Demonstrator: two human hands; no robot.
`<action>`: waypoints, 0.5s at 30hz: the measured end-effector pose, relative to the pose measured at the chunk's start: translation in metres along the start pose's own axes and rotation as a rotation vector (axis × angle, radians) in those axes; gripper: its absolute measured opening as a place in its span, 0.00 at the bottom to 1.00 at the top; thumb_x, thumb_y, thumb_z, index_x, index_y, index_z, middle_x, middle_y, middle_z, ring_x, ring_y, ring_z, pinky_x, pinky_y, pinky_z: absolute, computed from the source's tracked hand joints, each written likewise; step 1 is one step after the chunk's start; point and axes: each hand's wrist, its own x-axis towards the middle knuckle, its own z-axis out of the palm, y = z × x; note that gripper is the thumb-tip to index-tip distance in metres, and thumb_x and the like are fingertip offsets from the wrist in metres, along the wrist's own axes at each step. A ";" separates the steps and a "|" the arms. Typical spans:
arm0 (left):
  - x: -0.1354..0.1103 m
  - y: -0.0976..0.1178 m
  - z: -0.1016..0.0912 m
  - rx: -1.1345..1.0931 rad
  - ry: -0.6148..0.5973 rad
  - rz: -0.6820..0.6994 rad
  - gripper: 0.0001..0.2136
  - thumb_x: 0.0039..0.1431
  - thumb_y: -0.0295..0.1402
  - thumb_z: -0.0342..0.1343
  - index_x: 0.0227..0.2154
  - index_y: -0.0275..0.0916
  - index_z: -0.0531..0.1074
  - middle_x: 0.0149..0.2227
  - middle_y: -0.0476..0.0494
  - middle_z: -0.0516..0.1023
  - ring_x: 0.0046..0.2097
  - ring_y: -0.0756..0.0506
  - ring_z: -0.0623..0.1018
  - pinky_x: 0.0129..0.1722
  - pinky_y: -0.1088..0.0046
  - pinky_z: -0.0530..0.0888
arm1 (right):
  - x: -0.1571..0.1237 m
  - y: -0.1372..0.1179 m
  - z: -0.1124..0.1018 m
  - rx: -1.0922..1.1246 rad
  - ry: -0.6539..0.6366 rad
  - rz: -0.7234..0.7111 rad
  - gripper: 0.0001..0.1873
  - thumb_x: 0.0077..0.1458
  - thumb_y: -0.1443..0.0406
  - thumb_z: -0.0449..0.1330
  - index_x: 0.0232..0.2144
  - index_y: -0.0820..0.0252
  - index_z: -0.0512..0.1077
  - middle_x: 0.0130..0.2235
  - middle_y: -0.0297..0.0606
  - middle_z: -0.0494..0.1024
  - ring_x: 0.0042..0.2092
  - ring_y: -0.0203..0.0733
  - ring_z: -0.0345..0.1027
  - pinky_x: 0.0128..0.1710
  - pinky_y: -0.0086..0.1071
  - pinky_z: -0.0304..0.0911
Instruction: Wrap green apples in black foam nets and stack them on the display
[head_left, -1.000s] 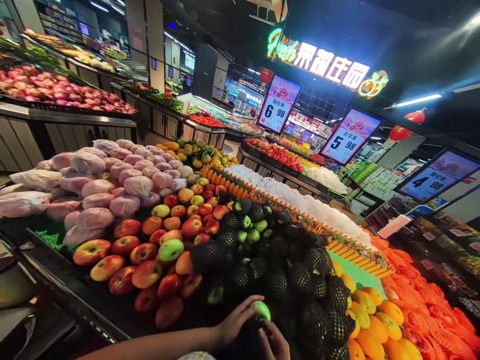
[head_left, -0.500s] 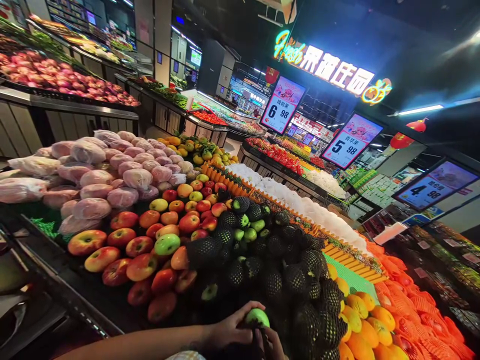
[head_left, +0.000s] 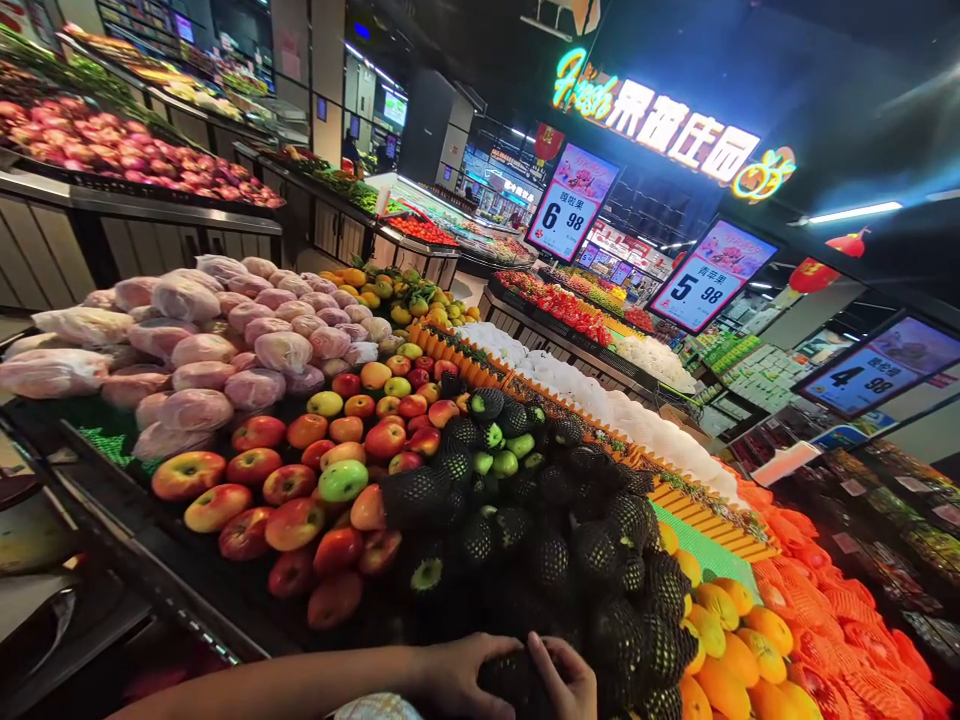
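At the bottom edge, both my hands hold a green apple in a black foam net [head_left: 514, 682]; the net hides its green skin. My left hand [head_left: 459, 672] curls round it from the left, the forearm coming in from the lower left. On the other side, the fingers and thumb of my right hand [head_left: 564, 678] close on the net near its top. Just beyond lie several more apples in black nets [head_left: 551, 555], a few bare green ones [head_left: 506, 462] among them. Red apples [head_left: 292, 520] are heaped to the left.
Pink-wrapped fruit [head_left: 202, 365] is piled at the left behind a black display edge [head_left: 150, 560]. Oranges [head_left: 739, 650] and fruit in red nets [head_left: 847, 620] lie at the right. An orange slatted divider [head_left: 517, 385] runs behind the apples. Price screens [head_left: 712, 275] hang overhead.
The green apple's bare top, visible between my hands before, is now covered by the black net. My right hand has risen further into view, and the view has shifted slightly.
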 end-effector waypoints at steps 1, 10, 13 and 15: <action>0.002 -0.006 0.002 -0.061 0.053 0.013 0.35 0.45 0.55 0.67 0.53 0.41 0.73 0.49 0.43 0.79 0.51 0.36 0.76 0.56 0.57 0.70 | 0.002 0.003 -0.001 0.053 -0.026 0.046 0.26 0.34 0.44 0.74 0.17 0.60 0.77 0.18 0.33 0.75 0.22 0.38 0.67 0.24 0.28 0.64; 0.011 -0.016 0.008 -0.646 0.381 0.021 0.29 0.47 0.56 0.66 0.45 0.39 0.73 0.41 0.44 0.78 0.44 0.43 0.77 0.51 0.61 0.70 | -0.004 0.025 -0.001 0.169 -0.108 0.009 0.32 0.43 0.41 0.69 0.44 0.54 0.79 0.47 0.40 0.83 0.50 0.53 0.75 0.50 0.39 0.69; 0.010 -0.009 0.004 -0.539 0.418 0.058 0.31 0.48 0.59 0.64 0.44 0.36 0.74 0.40 0.43 0.78 0.42 0.43 0.77 0.49 0.62 0.71 | -0.005 0.026 -0.003 0.075 -0.162 0.063 0.32 0.46 0.43 0.68 0.48 0.53 0.77 0.49 0.40 0.82 0.54 0.57 0.72 0.54 0.43 0.67; 0.007 -0.002 0.001 -0.399 0.466 0.064 0.33 0.51 0.61 0.59 0.45 0.35 0.75 0.41 0.40 0.78 0.44 0.41 0.77 0.49 0.61 0.71 | -0.007 0.027 -0.004 0.013 -0.165 0.121 0.32 0.48 0.44 0.67 0.50 0.54 0.76 0.49 0.40 0.82 0.57 0.58 0.71 0.57 0.45 0.66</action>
